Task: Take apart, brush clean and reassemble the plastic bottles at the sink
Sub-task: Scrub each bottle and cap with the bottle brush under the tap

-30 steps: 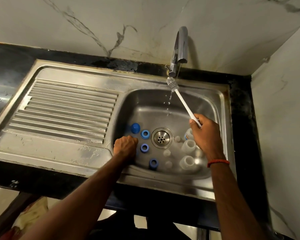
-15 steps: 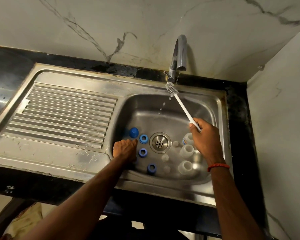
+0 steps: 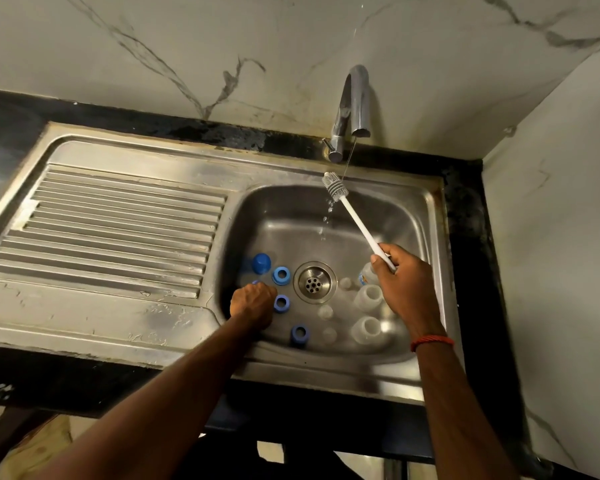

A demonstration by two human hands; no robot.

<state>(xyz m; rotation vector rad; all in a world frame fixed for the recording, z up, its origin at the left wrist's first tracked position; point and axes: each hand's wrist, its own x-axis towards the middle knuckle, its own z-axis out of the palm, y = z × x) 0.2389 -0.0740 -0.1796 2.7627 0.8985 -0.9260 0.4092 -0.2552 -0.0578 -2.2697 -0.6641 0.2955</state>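
1. Right hand [image 3: 406,289] gripped the white handle of the bottle brush [image 3: 357,225], fingers wrapped tight round its near end. The brush slanted up and away to the left, bristle head under the spout of the tap [image 3: 355,105].
2. A thin stream of water met the bristles, and drops fell from them into the sink [image 3: 274,220].
3. Left hand [image 3: 253,304] lay low in the basin at the near left, fingers curled under (a sliver of blue showed at its far edge; I could not tell whether it held anything).
4. Blue cap [image 3: 261,263] and three blue rings [image 3: 280,275] lay left of the drain [image 3: 314,282], close around the left hand.
5. Clear bottles [image 3: 366,329], uncapped, sat right of the drain, just beside the right hand. Small clear pieces [image 3: 325,311] lay between them and the rings.
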